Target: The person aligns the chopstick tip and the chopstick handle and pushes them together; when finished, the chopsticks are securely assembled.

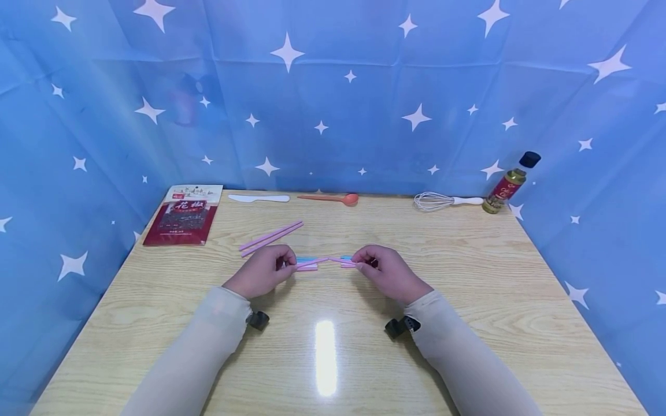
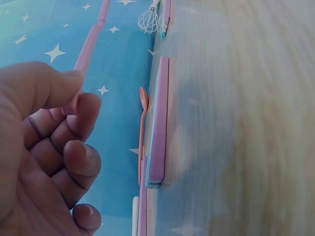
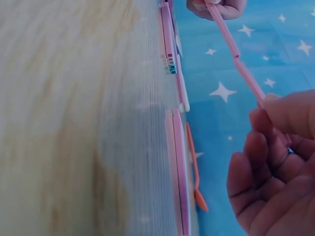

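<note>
My left hand (image 1: 262,271) pinches a pink chopstick section (image 2: 86,51) between thumb and forefinger, above the table. A second pink chopstick section (image 3: 250,79) is pinched by my right hand (image 1: 389,274). The two sections point at each other, and their ends meet midway between the hands at a slight angle; whether they are joined I cannot tell. Below the left hand lies a row of blue, white and pink sections (image 1: 308,268). A similar row (image 1: 347,264) lies by the right fingertips, partly hidden. Two long pink chopsticks (image 1: 273,238) lie behind the left hand.
Along the table's back edge lie a red spice packet (image 1: 182,216), a white knife (image 1: 260,198), an orange spoon (image 1: 350,199) and a whisk (image 1: 437,201). An oil bottle (image 1: 506,188) stands at back right. A blue star-printed curtain (image 1: 333,98) surrounds the table (image 1: 468,271).
</note>
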`<state>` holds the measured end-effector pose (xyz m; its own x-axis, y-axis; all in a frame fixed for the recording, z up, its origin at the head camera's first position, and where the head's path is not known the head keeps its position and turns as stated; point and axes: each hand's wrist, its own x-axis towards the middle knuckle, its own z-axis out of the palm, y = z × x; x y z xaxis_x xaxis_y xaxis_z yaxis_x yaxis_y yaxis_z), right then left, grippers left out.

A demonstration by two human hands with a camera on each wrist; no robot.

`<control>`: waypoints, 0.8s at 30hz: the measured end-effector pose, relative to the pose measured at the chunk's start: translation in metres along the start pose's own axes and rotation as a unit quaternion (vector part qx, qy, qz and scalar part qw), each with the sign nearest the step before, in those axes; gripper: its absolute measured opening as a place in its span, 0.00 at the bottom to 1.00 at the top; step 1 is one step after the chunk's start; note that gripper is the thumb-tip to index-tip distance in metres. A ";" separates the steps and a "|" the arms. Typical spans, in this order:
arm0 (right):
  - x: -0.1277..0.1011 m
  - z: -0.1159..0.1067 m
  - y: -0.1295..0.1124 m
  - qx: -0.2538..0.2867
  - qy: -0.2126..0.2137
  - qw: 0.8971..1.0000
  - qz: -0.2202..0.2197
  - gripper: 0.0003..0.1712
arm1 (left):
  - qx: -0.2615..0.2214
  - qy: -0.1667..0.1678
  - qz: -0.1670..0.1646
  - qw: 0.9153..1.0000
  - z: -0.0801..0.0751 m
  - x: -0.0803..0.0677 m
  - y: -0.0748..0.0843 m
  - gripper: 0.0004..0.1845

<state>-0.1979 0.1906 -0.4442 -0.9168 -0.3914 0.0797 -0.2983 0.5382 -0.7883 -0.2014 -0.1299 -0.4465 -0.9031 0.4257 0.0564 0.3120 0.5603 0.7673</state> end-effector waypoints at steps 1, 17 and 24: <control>0.000 0.000 0.000 0.000 0.001 1.000 -0.001 0.06 | 0.000 0.002 0.001 1.000 0.000 0.000 0.000 0.03; -0.001 -0.003 -0.002 0.010 0.007 1.000 0.004 0.06 | -0.016 0.026 0.018 0.999 0.001 -0.002 -0.002 0.03; -0.001 -0.003 0.000 0.018 0.017 1.000 -0.009 0.06 | -0.022 0.035 0.038 0.998 0.002 -0.002 0.000 0.02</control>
<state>-0.1974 0.1927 -0.4425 -0.9203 -0.3742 0.1140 -0.3048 0.5036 -0.8084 -0.1992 -0.1288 -0.4477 -0.8966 0.4137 0.1582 0.3678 0.4965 0.7863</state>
